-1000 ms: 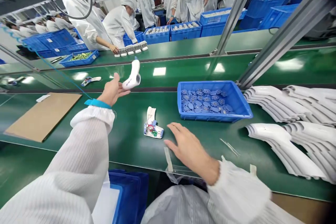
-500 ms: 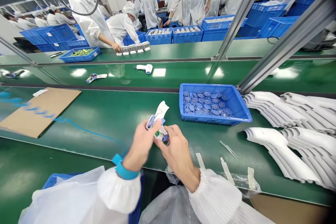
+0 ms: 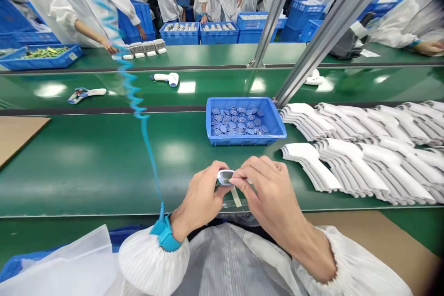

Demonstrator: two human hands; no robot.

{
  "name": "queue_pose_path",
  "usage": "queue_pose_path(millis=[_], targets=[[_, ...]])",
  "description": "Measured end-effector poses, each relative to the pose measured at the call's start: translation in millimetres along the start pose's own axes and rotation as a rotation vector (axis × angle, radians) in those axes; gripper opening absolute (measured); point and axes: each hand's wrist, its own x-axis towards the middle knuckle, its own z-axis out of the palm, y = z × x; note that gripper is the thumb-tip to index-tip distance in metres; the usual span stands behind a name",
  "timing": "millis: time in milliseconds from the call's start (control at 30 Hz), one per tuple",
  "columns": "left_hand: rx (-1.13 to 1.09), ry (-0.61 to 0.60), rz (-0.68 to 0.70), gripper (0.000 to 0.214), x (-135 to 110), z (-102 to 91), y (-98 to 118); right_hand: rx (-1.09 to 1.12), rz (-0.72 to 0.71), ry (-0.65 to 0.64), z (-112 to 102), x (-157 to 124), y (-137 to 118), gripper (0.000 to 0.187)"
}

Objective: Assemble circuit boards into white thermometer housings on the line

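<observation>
My left hand [image 3: 199, 199] and my right hand [image 3: 268, 189] meet above the near edge of the green conveyor belt [image 3: 104, 180]. Between their fingertips they pinch a small white plastic part [image 3: 225, 177] with a dark, glossy window. My fingers hide most of it, and any other pieces held with it. A strip of clear tape [image 3: 236, 197] hangs below the part. A blue wrist strap [image 3: 165, 234] circles my left wrist, and its coiled blue cord [image 3: 138, 106] rises across the belt.
Above my hands stands a blue tray [image 3: 244, 120] of blue round parts. White thermometer shells [image 3: 357, 157] lie stacked at right. A cardboard sheet [image 3: 21, 136] lies at left. Beyond, a white thermometer [image 3: 166, 78] rests on another belt, and a co-worker's hand [image 3: 111, 47] works at the far bench.
My view has swung left, moving the tray and shells left in the picture. My hands now hold the work closer together, and the wires and blue pieces no longer show.
</observation>
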Motion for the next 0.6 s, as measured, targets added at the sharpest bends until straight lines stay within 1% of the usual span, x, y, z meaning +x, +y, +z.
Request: queue_pose_path(millis=[33,100,133,200,267,300,333,400,467,533,600], targets=[[-0.006,0.000,-0.042,0.016,1.5,4.9,-1.5,-0.014,0.019,0.013,-3.3,-0.2,2.7,0.022],[-0.099,-0.003,-0.179,0.027,4.7,13.4,-6.4,-0.019,0.125,0.033,-7.8,-2.4,16.9,0.023],[-0.188,-0.009,-0.258,0.033,6.2,16.6,-9.1,-0.033,0.201,0.033,-7.8,-5.0,28.4,0.024],[-0.391,-0.025,-0.395,0.046,7.9,20.7,-12.9,-0.139,0.344,0.017,-2.3,-13.8,56.9,0.031],[-0.514,-0.037,-0.452,0.056,7.8,21.6,-13.9,-0.297,0.421,-0.023,7.0,-27.4,84.3,0.037],[-0.528,-0.040,-0.449,0.055,7.3,21.1,-13.7,-0.351,0.430,-0.043,10.7,-35.1,94.7,0.038],[-0.523,-0.045,-0.435,0.050,6.7,20.2,-13.3,-0.384,0.425,-0.052,12.3,-42.7,102.4,0.038],[-0.517,-0.064,-0.412,0.036,6.2,17.4,-13.1,-0.420,0.400,-0.028,7.1,-55.2,110.4,0.040],[-0.573,-0.118,-0.431,0.028,7.2,14.1,-13.7,-0.526,0.404,0.064,-7.9,-62.1,115.1,0.042],[-0.652,-0.193,-0.479,0.027,9.4,10.9,-14.2,-0.682,0.466,0.139,-25.9,-63.9,124.0,0.046],[-0.689,-0.255,-0.518,0.029,11.5,8.5,-13.5,-0.777,0.526,0.101,-39.2,-63.7,140.4,0.052]])
